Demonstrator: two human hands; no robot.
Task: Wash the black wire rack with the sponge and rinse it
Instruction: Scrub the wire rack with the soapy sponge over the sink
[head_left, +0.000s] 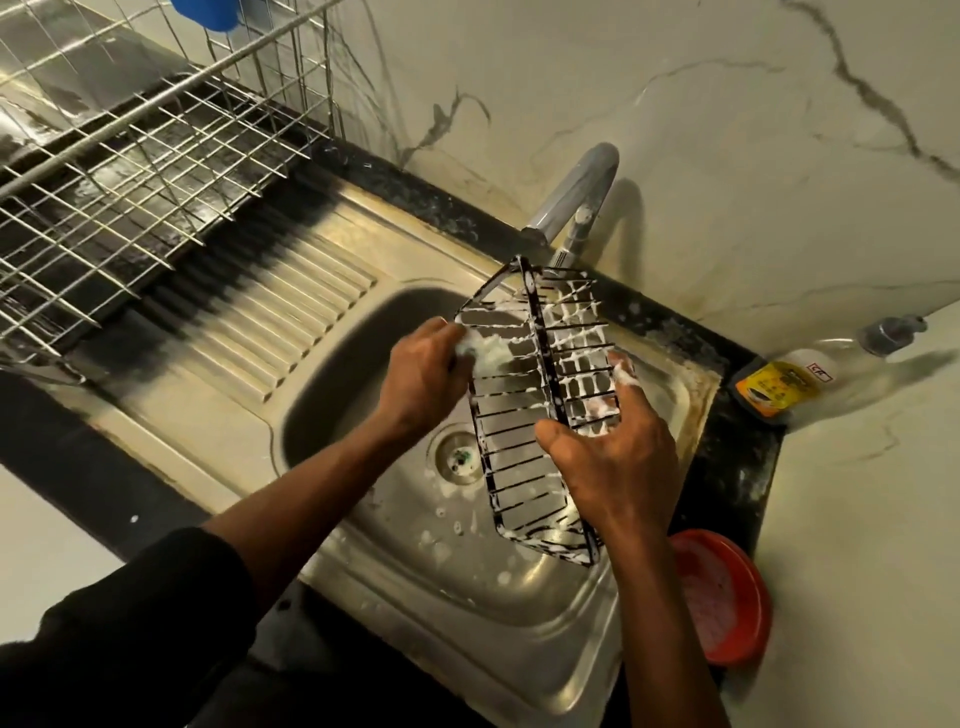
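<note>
The black wire rack, streaked with white foam, is held tilted above the steel sink basin. My right hand grips its right side, thumb on the near wires and fingers curled behind the bars. My left hand holds a foamy sponge pressed against the rack's upper left wires. The tap spout stands just behind the rack's far end; no water stream is visible.
A metal dish-drying rack sits on the ribbed drainboard to the left. A red soap dish lies at the sink's right edge. A clear bottle with a yellow label lies in the corner. Foam blobs dot the basin near the drain.
</note>
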